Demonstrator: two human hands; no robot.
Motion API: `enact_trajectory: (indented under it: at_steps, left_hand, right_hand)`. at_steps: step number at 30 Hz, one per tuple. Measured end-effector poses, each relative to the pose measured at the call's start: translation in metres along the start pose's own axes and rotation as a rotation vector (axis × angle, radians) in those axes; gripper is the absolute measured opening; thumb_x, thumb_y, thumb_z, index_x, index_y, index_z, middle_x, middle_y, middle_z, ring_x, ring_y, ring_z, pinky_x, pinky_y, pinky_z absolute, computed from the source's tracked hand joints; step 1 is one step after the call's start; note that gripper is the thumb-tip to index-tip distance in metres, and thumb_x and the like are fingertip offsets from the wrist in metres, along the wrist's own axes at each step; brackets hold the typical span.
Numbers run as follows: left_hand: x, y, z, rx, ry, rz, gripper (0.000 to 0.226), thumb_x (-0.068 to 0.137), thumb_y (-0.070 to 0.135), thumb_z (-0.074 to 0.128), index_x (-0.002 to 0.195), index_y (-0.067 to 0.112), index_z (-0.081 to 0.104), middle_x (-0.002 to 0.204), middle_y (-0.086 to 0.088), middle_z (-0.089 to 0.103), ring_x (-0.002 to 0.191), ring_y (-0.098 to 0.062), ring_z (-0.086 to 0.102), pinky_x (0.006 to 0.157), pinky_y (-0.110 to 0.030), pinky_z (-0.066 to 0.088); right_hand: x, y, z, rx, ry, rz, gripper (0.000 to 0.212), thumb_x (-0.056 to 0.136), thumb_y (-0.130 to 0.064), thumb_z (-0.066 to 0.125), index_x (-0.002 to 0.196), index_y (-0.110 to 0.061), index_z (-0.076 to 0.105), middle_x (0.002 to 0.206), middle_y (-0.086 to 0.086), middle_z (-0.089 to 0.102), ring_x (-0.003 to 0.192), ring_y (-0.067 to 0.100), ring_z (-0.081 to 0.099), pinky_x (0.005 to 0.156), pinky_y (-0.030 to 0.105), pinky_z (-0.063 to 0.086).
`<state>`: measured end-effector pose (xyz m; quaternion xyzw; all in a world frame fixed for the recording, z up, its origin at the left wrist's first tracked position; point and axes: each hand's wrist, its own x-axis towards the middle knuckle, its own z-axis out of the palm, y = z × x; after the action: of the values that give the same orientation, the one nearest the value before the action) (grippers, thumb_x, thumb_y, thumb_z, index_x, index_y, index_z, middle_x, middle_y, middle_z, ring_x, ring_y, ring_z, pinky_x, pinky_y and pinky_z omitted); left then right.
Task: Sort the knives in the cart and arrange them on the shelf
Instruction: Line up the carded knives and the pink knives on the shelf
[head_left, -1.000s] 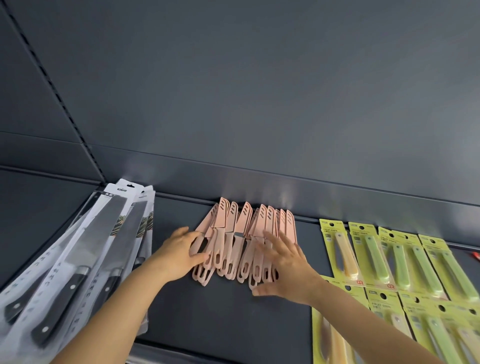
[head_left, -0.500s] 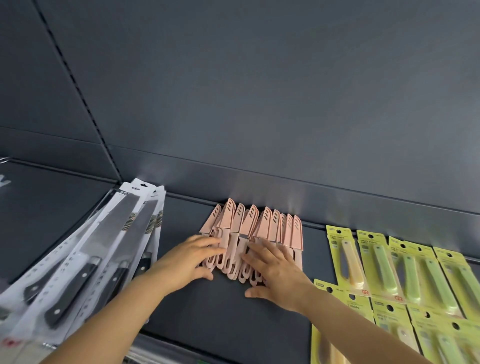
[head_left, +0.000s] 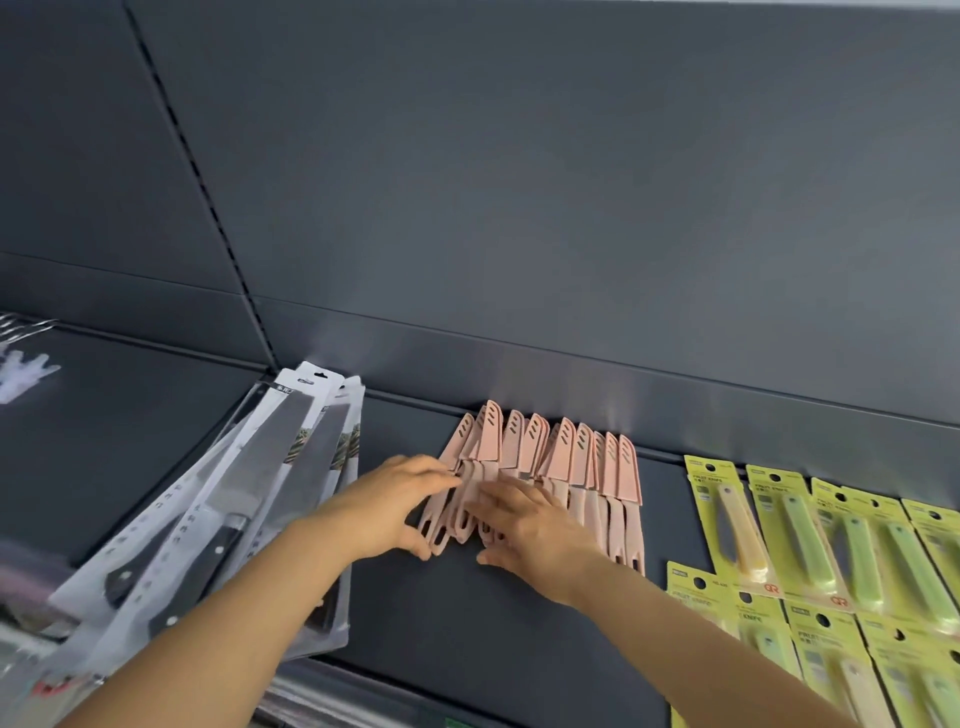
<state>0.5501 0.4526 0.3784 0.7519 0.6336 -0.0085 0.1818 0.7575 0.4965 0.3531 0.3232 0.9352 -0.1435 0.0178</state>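
Across the dark shelf, a fanned, overlapping row of pink sheathed knives, tips toward the back panel. Left, slanted black-handled knives in white packs. Right, yellow-carded fruit knives.

Left grip and right grip — bare; forearms bare.

Pink knives: left handles hidden under the left hand and right hand; count unclear where they overlap.
Black knives: packs blurred low down, cut off by the bottom-left edge.
Yellow packs: cut off at right and bottom edges; small print unreadable.
White thing: far left, blurred, cut by the edge; cannot tell what.
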Motion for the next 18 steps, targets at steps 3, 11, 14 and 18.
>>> enact_trajectory:
  at_steps: [3, 11, 14, 18]
  left_hand:
    - [0.001, 0.003, 0.005, 0.048, -0.083, 0.069, 0.082, 0.079, 0.024, 0.072, 0.147, 0.029, 0.025, 0.154, 0.011, 0.015, 0.138, -0.013, 0.018, 0.113, -0.028, 0.020]
    - [0.007, -0.009, 0.005, 0.103, -0.042, 0.226, 0.064, 0.086, 0.027, 0.064, 0.142, 0.023, 0.035, 0.143, 0.003, 0.031, 0.131, -0.016, 0.028, 0.105, -0.036, 0.035]
    - [0.010, -0.013, 0.007, 0.126, 0.010, 0.255, 0.058, 0.088, 0.031, 0.060, 0.140, 0.027, 0.036, 0.142, 0.006, 0.031, 0.130, -0.016, 0.029, 0.098, -0.040, 0.042]
    - [0.011, -0.012, 0.007, 0.138, 0.018, 0.288, 0.060, 0.088, 0.038, 0.059, 0.141, 0.024, 0.035, 0.145, 0.005, 0.028, 0.133, -0.016, 0.025, 0.098, -0.038, 0.043]
  right_hand:
    - [0.005, -0.008, 0.003, 0.016, -0.012, 0.054, 0.060, 0.095, -0.040, 0.047, 0.148, -0.030, 0.021, 0.157, -0.005, 0.013, 0.146, 0.017, 0.002, 0.118, 0.037, 0.006]
    - [-0.001, -0.033, 0.008, 0.065, -0.076, 0.136, 0.074, 0.091, -0.015, 0.057, 0.151, -0.023, 0.013, 0.159, -0.004, 0.000, 0.146, 0.015, 0.000, 0.118, 0.030, 0.011]
    - [-0.001, -0.038, 0.006, 0.002, -0.042, 0.180, 0.072, 0.092, -0.002, 0.050, 0.150, -0.026, 0.015, 0.159, -0.005, 0.004, 0.146, 0.017, 0.005, 0.117, 0.030, 0.016]
    - [0.000, -0.041, 0.006, -0.059, 0.010, 0.258, 0.068, 0.093, -0.009, 0.052, 0.149, -0.029, 0.019, 0.158, -0.003, 0.007, 0.147, 0.019, 0.002, 0.117, 0.032, 0.011]
